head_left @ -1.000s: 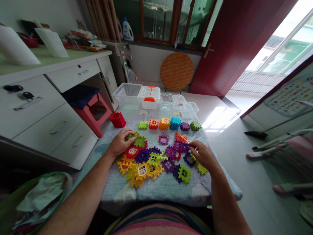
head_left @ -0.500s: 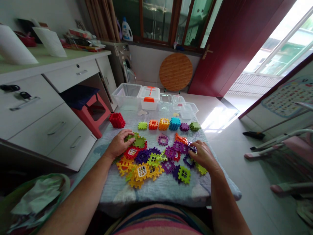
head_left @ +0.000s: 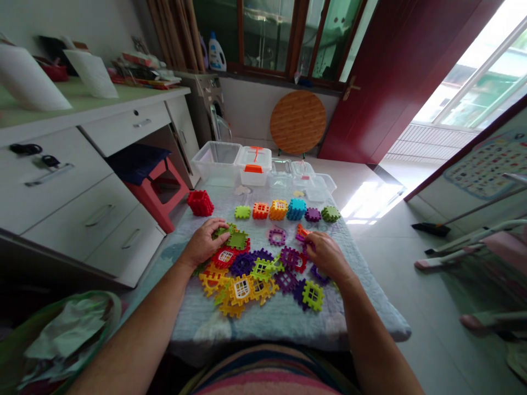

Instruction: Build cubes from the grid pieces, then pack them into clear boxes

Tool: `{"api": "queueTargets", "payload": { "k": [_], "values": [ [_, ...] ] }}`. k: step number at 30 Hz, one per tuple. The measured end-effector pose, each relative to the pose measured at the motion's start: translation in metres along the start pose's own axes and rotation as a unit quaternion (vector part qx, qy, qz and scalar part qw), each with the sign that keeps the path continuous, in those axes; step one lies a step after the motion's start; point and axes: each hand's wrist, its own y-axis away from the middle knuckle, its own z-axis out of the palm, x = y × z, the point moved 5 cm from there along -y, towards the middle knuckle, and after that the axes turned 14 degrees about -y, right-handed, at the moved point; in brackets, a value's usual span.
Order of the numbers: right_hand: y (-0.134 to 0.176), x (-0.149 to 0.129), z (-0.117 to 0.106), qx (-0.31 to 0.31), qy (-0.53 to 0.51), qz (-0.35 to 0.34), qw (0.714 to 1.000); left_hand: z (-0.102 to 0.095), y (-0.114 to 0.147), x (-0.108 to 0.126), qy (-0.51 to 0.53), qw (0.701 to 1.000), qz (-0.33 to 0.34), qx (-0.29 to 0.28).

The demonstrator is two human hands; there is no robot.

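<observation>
My left hand (head_left: 206,242) rests at the left of the pile, thumb and fingers apart against the green building tiles (head_left: 237,239). My right hand (head_left: 328,254) bends over the right side, its fingertips closed on a purple building tile (head_left: 300,239) that they partly cover. An orange tile (head_left: 303,231) lies just beyond those fingertips. Between the hands are a red window tile (head_left: 225,257), dark purple tiles (head_left: 242,264), a yellow window tile (head_left: 241,289) and lime tiles (head_left: 262,269). A purple frame tile (head_left: 277,236) lies by itself behind them.
Sorted tile stacks line the back: red (head_left: 200,203), lime (head_left: 242,212), orange (head_left: 261,210), yellow (head_left: 278,209), blue (head_left: 296,209), purple (head_left: 313,214) and green (head_left: 330,214). Behind stand a clear bin (head_left: 218,164) and a lidded box (head_left: 254,170). A stool (head_left: 158,192) is left of the table.
My right hand has moved left and slightly away from me, from the dark purple pieces to the purple tile near the orange one. My left hand stays by the green tiles.
</observation>
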Motion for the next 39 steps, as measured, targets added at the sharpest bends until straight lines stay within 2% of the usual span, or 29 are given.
{"api": "queueTargets", "payload": {
  "k": [3,5,8,10,13,17,23,30,39],
  "values": [
    [-0.016,-0.005,-0.009,0.061,-0.017,0.016,0.998,0.0,0.0,0.001,0.003,1.0,0.001,-0.004],
    [-0.029,-0.012,-0.007,0.077,-0.062,0.019,0.995,0.0,0.0,0.001,0.006,1.0,0.002,-0.002],
    [-0.047,-0.022,0.01,0.055,-0.142,0.024,0.988,0.0,0.001,0.0,0.004,1.0,0.002,0.001],
    [-0.056,-0.024,0.024,0.034,-0.16,0.032,0.986,0.001,0.001,0.0,0.001,1.0,0.0,0.001],
    [-0.06,-0.022,0.039,0.029,-0.11,0.041,0.993,0.002,0.001,-0.002,0.001,1.0,0.001,0.001],
    [-0.057,-0.018,0.043,0.048,-0.034,0.032,0.998,0.003,0.001,-0.004,0.002,1.0,0.001,0.0],
    [-0.058,-0.023,0.054,-0.048,-0.018,0.0,0.999,0.002,0.001,-0.003,-0.001,1.0,0.001,-0.003],
    [-0.058,-0.024,0.057,-0.073,-0.023,-0.013,0.997,0.001,0.001,0.0,0.002,1.0,-0.001,0.001],
    [-0.061,-0.033,0.057,-0.083,0.022,0.014,0.996,0.001,0.001,-0.001,-0.003,1.0,0.002,0.001]
  ]
}}
